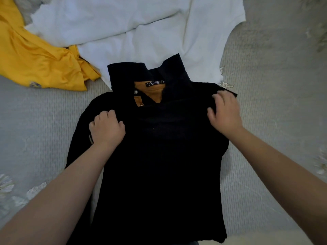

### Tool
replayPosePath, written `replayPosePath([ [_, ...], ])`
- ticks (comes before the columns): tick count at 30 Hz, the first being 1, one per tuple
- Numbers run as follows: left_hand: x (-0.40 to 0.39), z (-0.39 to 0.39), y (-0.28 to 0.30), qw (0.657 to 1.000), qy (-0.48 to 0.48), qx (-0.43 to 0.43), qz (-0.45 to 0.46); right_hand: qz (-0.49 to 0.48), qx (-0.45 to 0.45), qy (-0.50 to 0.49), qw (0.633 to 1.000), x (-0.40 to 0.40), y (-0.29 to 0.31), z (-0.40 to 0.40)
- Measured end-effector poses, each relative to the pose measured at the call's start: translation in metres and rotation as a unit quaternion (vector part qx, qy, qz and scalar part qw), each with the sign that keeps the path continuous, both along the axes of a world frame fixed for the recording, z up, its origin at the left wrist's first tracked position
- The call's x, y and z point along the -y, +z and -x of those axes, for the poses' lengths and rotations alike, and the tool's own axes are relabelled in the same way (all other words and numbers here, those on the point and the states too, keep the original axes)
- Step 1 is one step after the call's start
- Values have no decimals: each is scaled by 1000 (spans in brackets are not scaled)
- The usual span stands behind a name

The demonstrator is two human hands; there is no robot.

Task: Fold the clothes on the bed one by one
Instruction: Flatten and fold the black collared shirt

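Taking the black shirt (159, 147) as landmark: bare grey bed cover (274, 112) lies open to its right and left, free for a hand to pass. Beyond its collar, the white garment (132, 29) blocks the way, touching it; the yellow garment (35, 57) crowds the far left.

- Two bare forearms show, one entering from the corner at 7 o'clock, the other from the edge at 4 o'clock.
- No sleeve reaches into view on either arm; both are uncovered from the frame's edge to the wrist.
- The left hand (106, 128) wears no glove, ring or watch.
- The right hand (224, 112) is likewise bare, with short nails on the visible fingertips.
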State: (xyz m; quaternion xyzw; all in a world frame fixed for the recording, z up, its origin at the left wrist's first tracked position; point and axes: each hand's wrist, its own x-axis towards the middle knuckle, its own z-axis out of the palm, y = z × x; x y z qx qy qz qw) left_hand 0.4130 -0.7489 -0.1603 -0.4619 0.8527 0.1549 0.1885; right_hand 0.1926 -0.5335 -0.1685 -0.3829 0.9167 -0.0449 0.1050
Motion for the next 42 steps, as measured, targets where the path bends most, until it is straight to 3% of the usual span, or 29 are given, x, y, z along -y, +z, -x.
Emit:
replayPosePath([
  [4, -4, -21, -11, 998, 56, 1, 6, -79, 33, 200, 976, -36, -10, -53],
  [7, -1, -28, -13, 997, 50, -63, 13, -156, 51, 162, 973, -47, -24, -49],
  [12, -5, -16, -6, 986, -18, -162, -31, -176, 57, 124, 975, -66, -30, -30],
  [18, 7, -4, -9, 992, -93, -73, 53, -289, 69, 141, 944, -88, -16, -19],
  [20, 12, -8, -13, 991, -122, -27, 54, -269, 71, 162, 947, -82, -7, -16],
  [23, 9, -13, -18, 990, -123, 4, 63, -121, 52, 179, 975, -61, 4, -5],
  [26, 2, -14, -20, 993, -88, 17, 73, -28, 27, 101, 994, -30, -1, 11],
  [31, 3, -15, -19, 998, -64, 9, 23, -153, 43, 37, 987, 2, -13, 43],
  [34, 6, -13, -14, 999, -40, -23, -23, -117, 47, 6, 992, 4, -6, 53],
  [36, 8, -12, -11, 998, -62, -21, -16, -106, 65, 3, 992, 1, -4, 51],
  [39, 9, -14, -11, 996, -89, -3, 12, -224, 47, 59, 972, 3, -5, 46],
  [42, 7, -15, -18, 995, -83, -10, 57, -189, -18, 18, 982, 13, -3, 48],
])
